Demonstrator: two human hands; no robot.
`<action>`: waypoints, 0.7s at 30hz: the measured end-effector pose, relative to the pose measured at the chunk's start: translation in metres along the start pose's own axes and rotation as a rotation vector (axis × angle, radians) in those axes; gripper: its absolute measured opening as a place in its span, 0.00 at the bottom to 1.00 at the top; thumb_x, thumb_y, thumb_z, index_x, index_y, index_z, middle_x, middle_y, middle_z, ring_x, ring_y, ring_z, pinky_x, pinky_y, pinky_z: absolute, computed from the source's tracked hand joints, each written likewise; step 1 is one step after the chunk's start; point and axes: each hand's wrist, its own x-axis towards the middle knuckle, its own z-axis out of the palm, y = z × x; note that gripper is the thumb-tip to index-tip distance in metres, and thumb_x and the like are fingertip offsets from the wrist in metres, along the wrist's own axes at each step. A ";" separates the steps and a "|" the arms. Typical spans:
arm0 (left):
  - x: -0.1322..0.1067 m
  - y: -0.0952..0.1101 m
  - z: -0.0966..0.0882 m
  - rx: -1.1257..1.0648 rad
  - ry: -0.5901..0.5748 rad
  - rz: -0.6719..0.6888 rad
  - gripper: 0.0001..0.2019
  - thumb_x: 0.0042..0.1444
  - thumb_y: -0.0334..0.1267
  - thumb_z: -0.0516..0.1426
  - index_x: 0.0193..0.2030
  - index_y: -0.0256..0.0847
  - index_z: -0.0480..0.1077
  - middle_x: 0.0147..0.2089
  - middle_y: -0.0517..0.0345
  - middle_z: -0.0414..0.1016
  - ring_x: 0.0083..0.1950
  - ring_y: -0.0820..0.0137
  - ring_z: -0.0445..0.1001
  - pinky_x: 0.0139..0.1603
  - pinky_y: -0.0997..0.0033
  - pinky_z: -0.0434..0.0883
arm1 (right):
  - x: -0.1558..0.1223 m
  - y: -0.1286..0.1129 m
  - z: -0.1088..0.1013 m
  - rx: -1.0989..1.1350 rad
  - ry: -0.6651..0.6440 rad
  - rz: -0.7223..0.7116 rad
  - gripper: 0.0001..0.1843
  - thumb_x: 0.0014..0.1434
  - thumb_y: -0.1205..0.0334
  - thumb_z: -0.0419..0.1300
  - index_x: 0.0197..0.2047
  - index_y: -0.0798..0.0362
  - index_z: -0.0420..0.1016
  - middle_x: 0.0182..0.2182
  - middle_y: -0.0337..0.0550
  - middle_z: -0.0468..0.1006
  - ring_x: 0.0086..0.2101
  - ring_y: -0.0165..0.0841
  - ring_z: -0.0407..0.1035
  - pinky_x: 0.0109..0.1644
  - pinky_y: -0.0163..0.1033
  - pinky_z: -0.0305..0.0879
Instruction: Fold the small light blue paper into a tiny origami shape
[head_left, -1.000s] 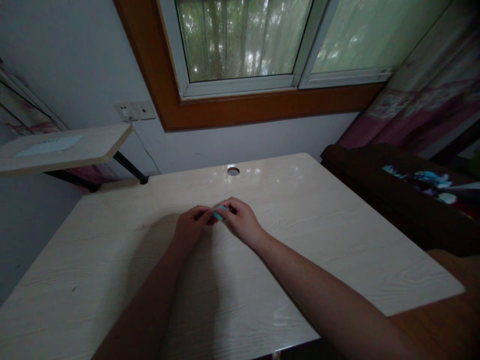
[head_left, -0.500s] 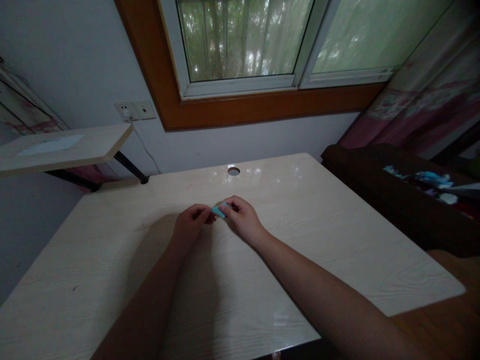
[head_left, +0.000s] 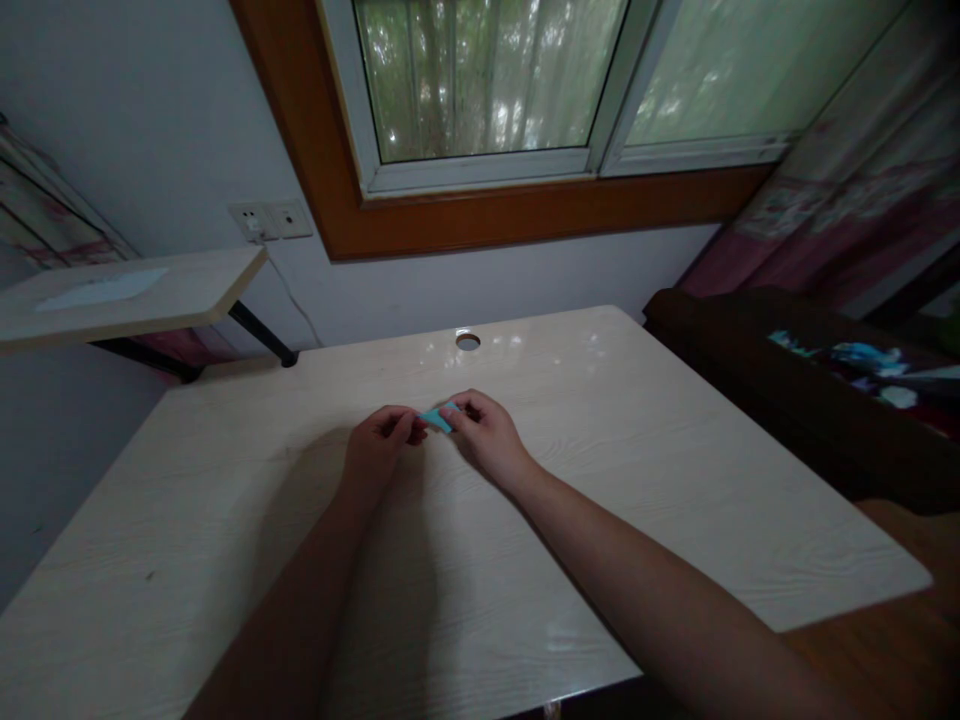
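Between my two hands is a small light-blue piece (head_left: 436,419) that looks like folded paper, narrowing to a point on its left. My left hand (head_left: 379,440) is closed in a pinch on that pointed left end. The thumb and fingers of my right hand (head_left: 486,430) are closed on its wider right part, covering some of it. Both hands are just above or resting on the pale wood-grain desk (head_left: 540,560); I cannot tell which.
A round cable hole (head_left: 468,342) lies near the desk's back edge. On the left stands a raised shelf (head_left: 180,290) on black legs with a paper sheet. A wall socket (head_left: 270,221) with a plugged-in cable and a window (head_left: 487,80) are behind. Dark furniture (head_left: 735,400) stands right.
My left hand has shifted slightly left, and more of the blue piece's pointed end shows between the hands. My right hand has barely moved.
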 end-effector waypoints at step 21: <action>-0.001 0.002 0.001 0.078 -0.080 0.088 0.10 0.57 0.44 0.60 0.34 0.39 0.76 0.29 0.58 0.79 0.31 0.70 0.77 0.36 0.73 0.74 | -0.001 -0.007 0.000 -0.087 -0.116 -0.055 0.11 0.58 0.53 0.63 0.36 0.52 0.77 0.33 0.41 0.76 0.35 0.32 0.69 0.39 0.37 0.64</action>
